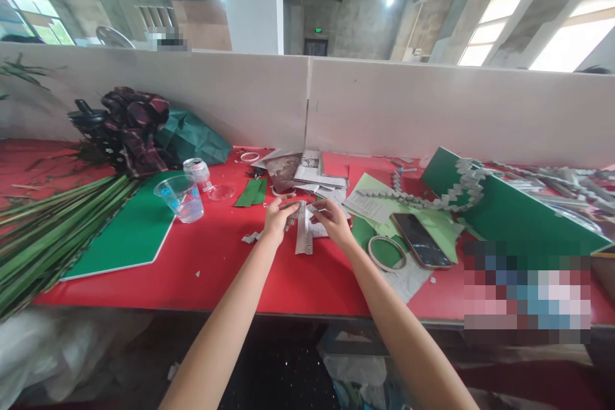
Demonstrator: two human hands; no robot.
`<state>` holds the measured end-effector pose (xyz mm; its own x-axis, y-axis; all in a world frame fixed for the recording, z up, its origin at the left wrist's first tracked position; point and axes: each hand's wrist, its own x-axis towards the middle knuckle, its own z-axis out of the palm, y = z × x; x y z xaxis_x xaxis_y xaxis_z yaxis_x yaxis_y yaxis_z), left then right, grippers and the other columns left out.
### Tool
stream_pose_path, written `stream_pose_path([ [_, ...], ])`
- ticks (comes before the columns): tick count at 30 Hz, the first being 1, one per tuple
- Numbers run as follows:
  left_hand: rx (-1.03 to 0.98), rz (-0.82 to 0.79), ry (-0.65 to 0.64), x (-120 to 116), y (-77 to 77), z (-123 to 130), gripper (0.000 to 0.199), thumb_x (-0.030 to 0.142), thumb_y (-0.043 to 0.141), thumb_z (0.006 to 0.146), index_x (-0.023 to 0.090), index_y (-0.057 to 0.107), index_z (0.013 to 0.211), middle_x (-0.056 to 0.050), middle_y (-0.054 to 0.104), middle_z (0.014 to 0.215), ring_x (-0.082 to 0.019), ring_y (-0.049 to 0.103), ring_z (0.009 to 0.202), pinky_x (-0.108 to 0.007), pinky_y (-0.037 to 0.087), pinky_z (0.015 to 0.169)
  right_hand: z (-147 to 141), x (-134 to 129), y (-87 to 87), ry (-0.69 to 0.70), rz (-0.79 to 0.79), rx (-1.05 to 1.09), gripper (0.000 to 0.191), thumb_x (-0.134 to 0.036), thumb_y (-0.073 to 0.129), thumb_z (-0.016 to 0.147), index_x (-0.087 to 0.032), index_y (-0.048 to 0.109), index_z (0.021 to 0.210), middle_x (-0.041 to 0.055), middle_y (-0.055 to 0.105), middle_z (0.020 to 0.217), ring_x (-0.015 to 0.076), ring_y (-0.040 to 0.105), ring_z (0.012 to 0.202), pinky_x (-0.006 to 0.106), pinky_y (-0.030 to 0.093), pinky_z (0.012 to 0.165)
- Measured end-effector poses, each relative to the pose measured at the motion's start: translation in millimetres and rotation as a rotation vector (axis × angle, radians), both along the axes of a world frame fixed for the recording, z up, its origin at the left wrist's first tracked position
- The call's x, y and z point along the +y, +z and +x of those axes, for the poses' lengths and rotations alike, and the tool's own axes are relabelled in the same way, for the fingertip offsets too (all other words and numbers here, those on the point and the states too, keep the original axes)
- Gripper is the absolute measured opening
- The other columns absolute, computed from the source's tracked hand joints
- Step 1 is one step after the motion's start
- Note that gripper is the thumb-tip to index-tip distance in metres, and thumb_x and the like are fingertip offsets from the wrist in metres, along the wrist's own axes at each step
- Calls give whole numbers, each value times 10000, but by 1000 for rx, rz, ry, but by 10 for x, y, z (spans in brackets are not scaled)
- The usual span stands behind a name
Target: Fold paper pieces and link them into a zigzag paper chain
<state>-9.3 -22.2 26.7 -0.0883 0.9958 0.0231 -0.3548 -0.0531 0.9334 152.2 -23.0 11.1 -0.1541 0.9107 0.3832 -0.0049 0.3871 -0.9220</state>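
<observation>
Over the middle of the red table, my left hand [278, 219] pinches a folded strip of printed paper [303, 237]. The strip hangs down from the fingertips, its lower end near the table top. On its other side, my right hand [332, 220] has thumb and fingers closed at the folded part, though the exact grip is too small to make out. Small white paper scraps [250, 237] lie left of my left hand. Behind both hands is a pile of printed sheets [314, 173], and dark green strips [251, 192] lie to its left.
A phone [421, 240], a pale ring [387, 252] and a folded paper chain [461, 189] lie right, by an upright green board [509, 211]. Left are a plastic cup [185, 200], a can [197, 174] and long green leaves [72, 237]. A white partition [384, 109] stands behind.
</observation>
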Motion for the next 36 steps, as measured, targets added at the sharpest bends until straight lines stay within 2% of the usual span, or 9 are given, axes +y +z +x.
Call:
stream_pose_path([
  [6,-20,11,-65,11,-8,-23,497,305,792,583,178,603,1025,15,687,717,-43,428,360,-188,227,322,31,-43,100,136,-187,220,322,-390,734,687,-227,544,890,-4,596,838,150,623,717,338,551,765],
  [14,-73,11,-244,8,-29,4,453,249,801,593,176,616,1000,-5,684,732,-63,520,449,-183,350,408,86,-21,94,276,-352,396,277,-274,741,680,-219,609,918,-9,593,786,102,573,654,256,523,706],
  [19,-71,25,-260,-12,-7,12,405,213,792,596,177,633,967,-16,688,796,-67,549,496,-181,363,423,94,5,79,260,-337,397,389,-275,718,702,-233,634,1079,-3,624,848,98,588,681,250,523,728],
  [23,-75,20,-245,-9,-3,4,398,189,796,583,177,649,952,-8,676,796,-56,526,491,-176,331,402,100,25,75,195,-354,379,354,-311,717,698,-240,634,1034,-4,630,844,110,597,683,264,525,725],
  [26,-98,29,-271,-9,2,-2,408,182,796,583,170,654,966,-11,672,797,-56,524,509,-176,348,423,104,35,62,168,-376,374,288,-351,714,711,-242,633,965,-18,613,791,97,570,633,242,510,658],
  [29,-98,47,-277,-15,12,-1,420,189,799,577,163,657,971,-18,667,808,-66,535,544,-176,358,441,108,42,31,135,-336,359,308,-378,714,716,-249,642,987,-18,621,808,88,551,624,226,489,621],
  [33,26,82,-295,-32,12,7,432,201,807,571,178,664,979,-17,659,864,-52,504,533,-172,321,422,120,73,-15,31,-314,353,403,-383,768,642,-242,662,1003,5,654,846,115,586,686,265,518,694],
  [36,141,119,-325,-45,-1,17,455,193,809,570,190,663,1001,-31,662,928,-71,538,590,-171,338,442,129,104,-37,8,-349,357,427,-372,779,614,-223,681,1002,30,671,902,133,610,735,298,532,758],
])
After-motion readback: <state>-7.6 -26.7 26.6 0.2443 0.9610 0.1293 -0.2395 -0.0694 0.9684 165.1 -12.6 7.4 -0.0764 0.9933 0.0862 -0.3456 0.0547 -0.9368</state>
